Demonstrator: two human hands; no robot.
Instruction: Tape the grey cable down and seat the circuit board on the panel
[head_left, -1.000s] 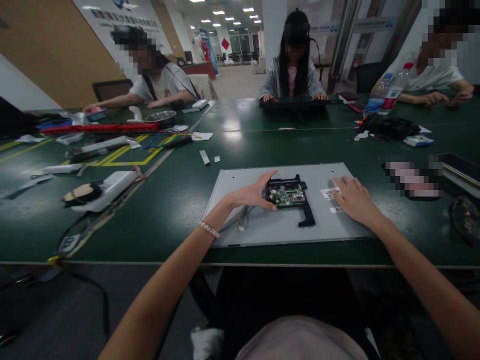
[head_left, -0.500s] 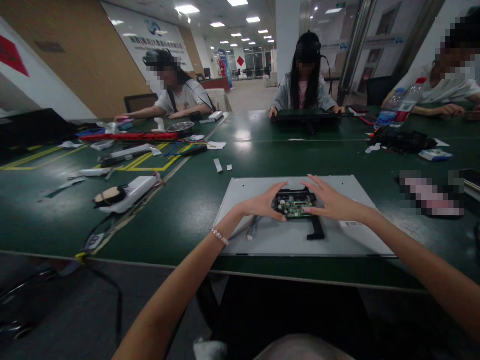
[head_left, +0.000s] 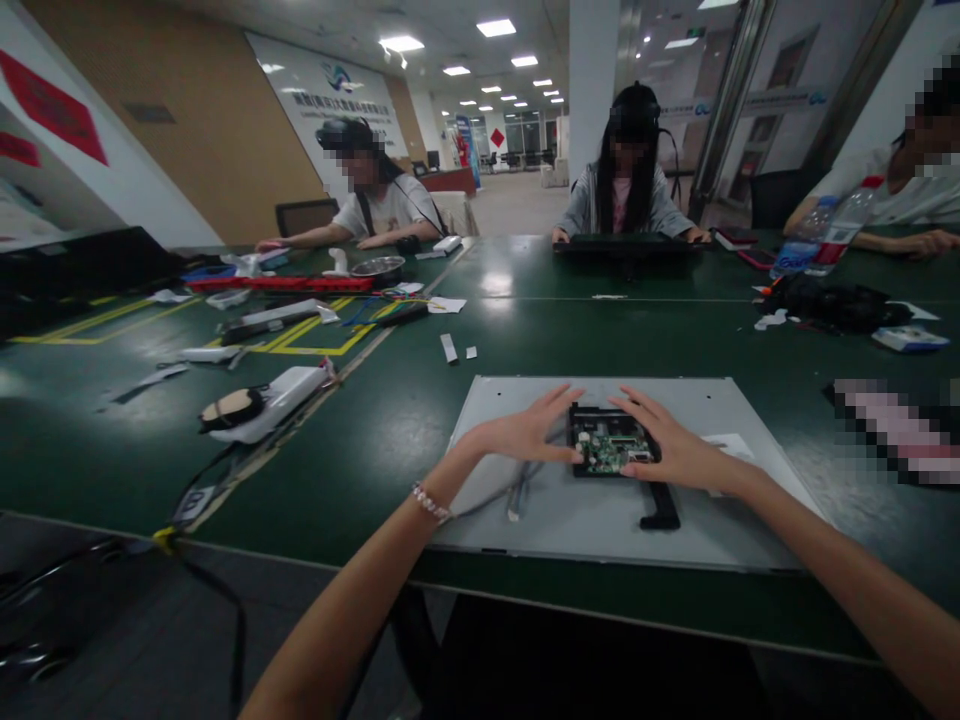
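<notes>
A green circuit board [head_left: 611,450] sits in a black plastic frame [head_left: 600,412], with a black arm [head_left: 661,508] extending toward me. The frame is over a flat grey panel [head_left: 480,525]. On the frame's left side is my left hand [head_left: 525,432], fingers stretched out and apart, with the thumb tip at its edge. From the right, my right hand [head_left: 675,450] reaches across the frame's edge, its fingers spread and the thumb over the board's lower corner. Whether either hand bears the frame's weight cannot be made out. A thin cable [head_left: 517,492] lies left of the frame.
A white device with a beige pad [head_left: 262,405] lies on the green table [head_left: 367,440] to the left. Small white pieces [head_left: 448,348] lie beyond the panel. Bottles [head_left: 840,230] and a black bundle [head_left: 832,300] stand right. Several people sit across the table.
The view has tilted, so everything sits lower in the picture. The frame lies slightly farther right between my hands, and my right hand's fingers have come down closer over its right side.
</notes>
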